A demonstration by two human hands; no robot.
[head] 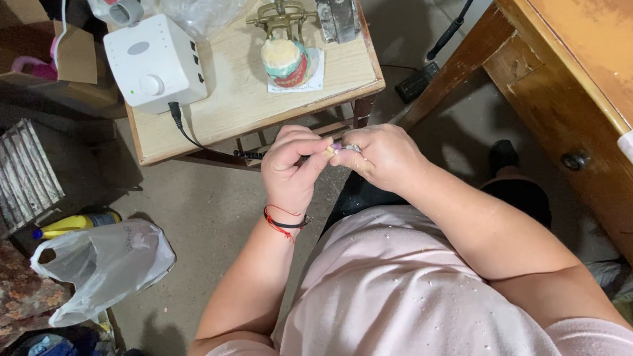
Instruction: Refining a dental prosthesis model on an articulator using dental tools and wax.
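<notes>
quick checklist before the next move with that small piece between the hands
1. Small piece pinched between both hands: ok, a tan and purple bit shows at the fingertips.
2. Left hand grip: ok, fingers curled, thumb against the piece.
3. Right hand grip: ok, closed around the piece's other end.
4. Shape and condition of the piece: cannot tell, mostly hidden by fingers.
5. White control box on the small table: ok, standing flat, cable plugged in at its front.
6. Model in the metal frame on the table: ok, upright, apart from the hands.
</notes>
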